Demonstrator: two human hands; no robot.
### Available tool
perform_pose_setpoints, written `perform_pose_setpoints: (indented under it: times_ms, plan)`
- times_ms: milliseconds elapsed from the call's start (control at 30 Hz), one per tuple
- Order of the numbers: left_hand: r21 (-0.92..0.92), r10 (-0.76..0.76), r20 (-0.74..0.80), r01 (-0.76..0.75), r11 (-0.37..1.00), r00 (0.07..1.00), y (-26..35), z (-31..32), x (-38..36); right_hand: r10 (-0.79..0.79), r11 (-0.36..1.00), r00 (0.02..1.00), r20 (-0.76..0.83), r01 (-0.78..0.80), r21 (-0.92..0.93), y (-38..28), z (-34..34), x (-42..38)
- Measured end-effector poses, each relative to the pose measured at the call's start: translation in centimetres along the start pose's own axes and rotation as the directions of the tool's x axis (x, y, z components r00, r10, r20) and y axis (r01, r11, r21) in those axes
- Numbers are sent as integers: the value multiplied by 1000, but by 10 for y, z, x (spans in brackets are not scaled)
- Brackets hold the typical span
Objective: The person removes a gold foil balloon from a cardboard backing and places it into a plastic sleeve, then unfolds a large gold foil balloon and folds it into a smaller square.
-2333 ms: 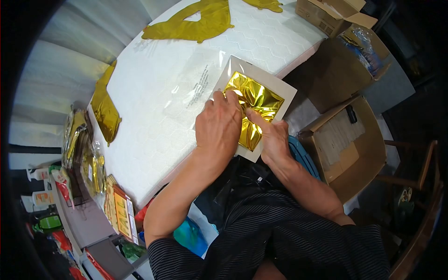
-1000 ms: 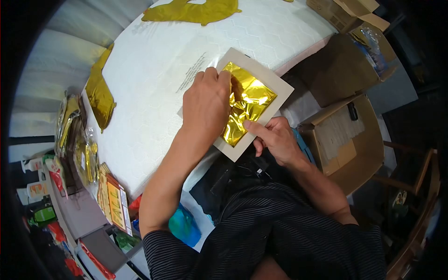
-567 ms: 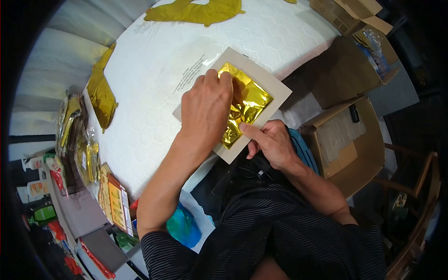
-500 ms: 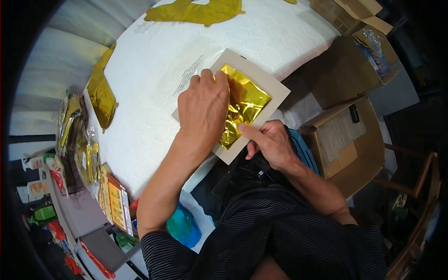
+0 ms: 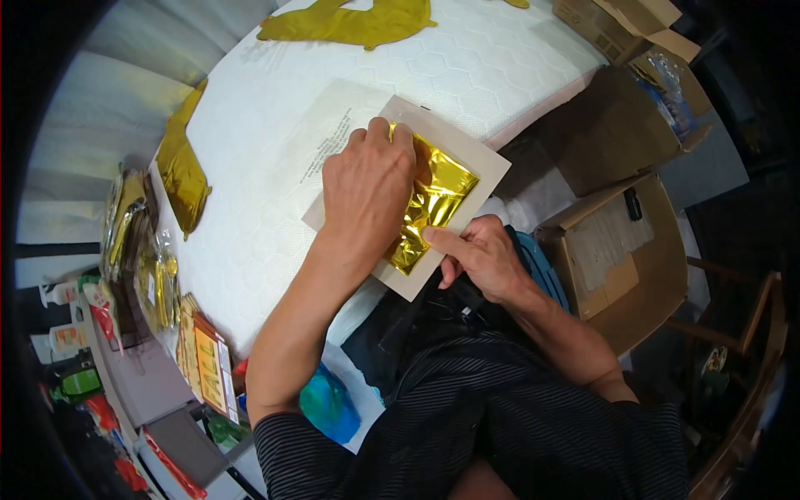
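Observation:
A folded gold foil balloon [image 5: 446,179] lies on a beige card [image 5: 487,167], tilted in front of me above the mattress. My right hand [image 5: 483,257] grips the card's lower right edge, thumb pressed on the foil and fingers partly beneath. Over the card's left half, my left hand [image 5: 367,187] is closed, fingers curled down at the foil's left edge. Its fingertips are hidden, so what they pinch cannot be made out. A clear plastic bag [image 5: 329,137] with small printed text spreads beyond the card's left side.
Flat gold foil balloons lie at the far edge [image 5: 346,23] and left edge [image 5: 182,171] of the white mattress [image 5: 250,217]. Packaged gold foil [image 5: 154,279] is stacked at left. An open cardboard box [image 5: 642,308] holding clear sleeves stands at right, near a wooden chair [image 5: 754,325].
The card and foil have shifted slightly left and turned a little. My left hand has moved slightly with them, while the right hand stays nearly in place.

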State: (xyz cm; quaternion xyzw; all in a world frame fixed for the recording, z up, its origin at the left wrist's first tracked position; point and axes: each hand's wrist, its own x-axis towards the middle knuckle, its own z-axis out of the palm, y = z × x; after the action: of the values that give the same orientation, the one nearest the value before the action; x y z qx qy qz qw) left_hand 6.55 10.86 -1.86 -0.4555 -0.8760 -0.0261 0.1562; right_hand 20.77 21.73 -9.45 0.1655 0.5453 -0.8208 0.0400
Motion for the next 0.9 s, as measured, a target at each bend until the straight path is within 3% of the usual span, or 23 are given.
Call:
perform_pose_setpoints:
  times_ms: [333,500,733,800,900]
  plan:
    - [-131,-8,27,12,991,1000,4,-6,-4,11,1000,1000,16,-11,0,4,-7,0]
    - [-230,87,-1,-85,970,996,7,-9,-8,6,999,1000,0,-6,44,5,-5,0]
    - [-32,-63,-19,63,998,998,2,-14,-30,-12,990,998,-61,20,139,4,0,4]
    - [20,-105,36,104,994,994,-1,-17,-35,-27,985,995,-91,42,165,6,2,5]
    - [-15,-65,57,66,998,996,-1,-18,-37,-16,983,996,-93,32,180,5,7,6]
